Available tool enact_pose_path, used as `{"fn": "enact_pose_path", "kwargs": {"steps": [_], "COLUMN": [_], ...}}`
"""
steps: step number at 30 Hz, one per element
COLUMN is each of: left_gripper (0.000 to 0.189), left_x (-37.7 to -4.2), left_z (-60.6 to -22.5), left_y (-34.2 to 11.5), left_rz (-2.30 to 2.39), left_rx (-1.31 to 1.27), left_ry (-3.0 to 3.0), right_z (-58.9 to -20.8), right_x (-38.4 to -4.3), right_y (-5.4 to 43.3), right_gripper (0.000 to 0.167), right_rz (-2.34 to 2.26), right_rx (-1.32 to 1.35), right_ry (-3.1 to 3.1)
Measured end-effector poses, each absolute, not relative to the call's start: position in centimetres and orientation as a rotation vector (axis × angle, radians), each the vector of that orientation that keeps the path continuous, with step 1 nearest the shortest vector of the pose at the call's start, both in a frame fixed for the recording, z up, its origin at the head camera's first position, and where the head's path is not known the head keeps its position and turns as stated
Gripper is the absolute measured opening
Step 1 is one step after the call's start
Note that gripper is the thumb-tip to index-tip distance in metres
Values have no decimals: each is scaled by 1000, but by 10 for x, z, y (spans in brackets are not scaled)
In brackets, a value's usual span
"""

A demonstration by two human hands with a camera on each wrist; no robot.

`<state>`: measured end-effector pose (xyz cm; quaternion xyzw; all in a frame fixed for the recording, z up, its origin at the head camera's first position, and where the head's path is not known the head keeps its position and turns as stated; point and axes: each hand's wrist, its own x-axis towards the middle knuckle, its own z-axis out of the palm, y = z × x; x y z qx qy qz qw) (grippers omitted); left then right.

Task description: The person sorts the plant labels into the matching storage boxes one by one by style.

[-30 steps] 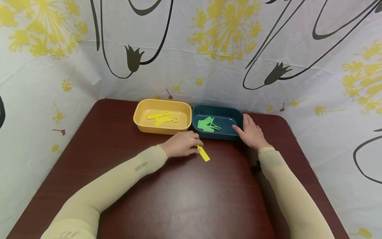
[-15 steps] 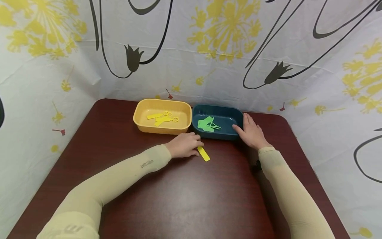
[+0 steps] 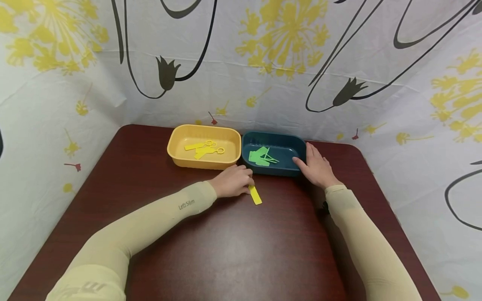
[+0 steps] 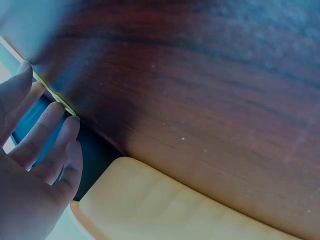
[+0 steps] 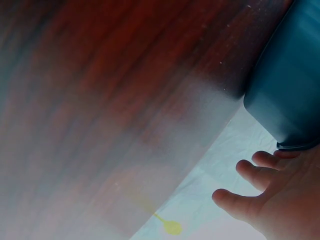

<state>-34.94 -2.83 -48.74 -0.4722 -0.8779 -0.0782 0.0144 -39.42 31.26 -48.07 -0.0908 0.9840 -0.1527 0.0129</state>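
Note:
My left hand [image 3: 234, 181] is low over the table, just in front of the two bins. Its thumb and fingertips pinch a flat yellow plastic tag [image 3: 255, 195], whose far end is hidden by the fingers. In the left wrist view the tag [image 4: 57, 97] appears as a thin strip between thumb and fingers. My right hand [image 3: 317, 167] rests against the right end of a dark blue bin [image 3: 288, 167], thumb over the rim and fingers extended along the outside. In the right wrist view, the right hand's spread fingers [image 5: 255, 175] lie beside the bin's corner.
Left of the blue bin, touching it, stands a yellow bin [image 3: 188, 162] with several yellow ring-ended tags [image 3: 203, 150]. Green tags [image 3: 260, 155] lie inside the blue bin. Patterned white sheeting [image 3: 241, 96] hangs behind the dark red wooden table [image 3: 241, 251].
The left hand has closed further onto the yellow tag; the tag's near end has shifted slightly left and the tag stands steeper in view. The right hand stays at the blue bin.

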Motion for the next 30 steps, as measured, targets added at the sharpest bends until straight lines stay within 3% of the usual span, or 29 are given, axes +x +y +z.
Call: {"fn": "enact_pose_path", "kwargs": {"steps": [30], "left_gripper": [12], "left_x": [-352], "left_z": [-492], "left_y": [-21], "left_rz": [-641], "left_rx": [-1312], "left_ry": [-2960], "right_z": [-480], "right_x": [-394], "right_y": [312], "right_gripper": [101], "right_rz": [-488], "right_rx": [-277], "right_ry": [3056]}}
